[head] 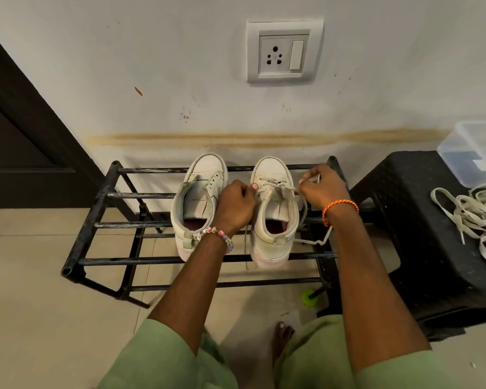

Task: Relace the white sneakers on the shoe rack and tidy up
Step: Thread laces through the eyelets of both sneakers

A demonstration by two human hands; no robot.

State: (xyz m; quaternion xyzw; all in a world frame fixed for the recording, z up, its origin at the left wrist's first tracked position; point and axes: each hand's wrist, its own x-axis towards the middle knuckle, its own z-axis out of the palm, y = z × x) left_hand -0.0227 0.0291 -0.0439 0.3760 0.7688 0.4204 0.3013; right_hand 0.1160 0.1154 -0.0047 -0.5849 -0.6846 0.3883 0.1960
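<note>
Both hands (278, 196) (fingers pinching) on lace (281, 188)

single head-worn wide-angle view, looking forward and steeply down from above the person's own forearms, facing a wall (180, 66) with a socket plate (284, 50) up top and the shoe rack (101, 197) sitting mid-frame. it is sitting close in, with the left hand (235, 204) and right hand (324, 188) reaching away from the lens near centre, and the floor (26, 304) and a bare foot (282, 336) showing at the bottom edge. edges are bowing from the lens, a black stool (421, 220) is running off the right side; no second view is sharing the scene.
</note>
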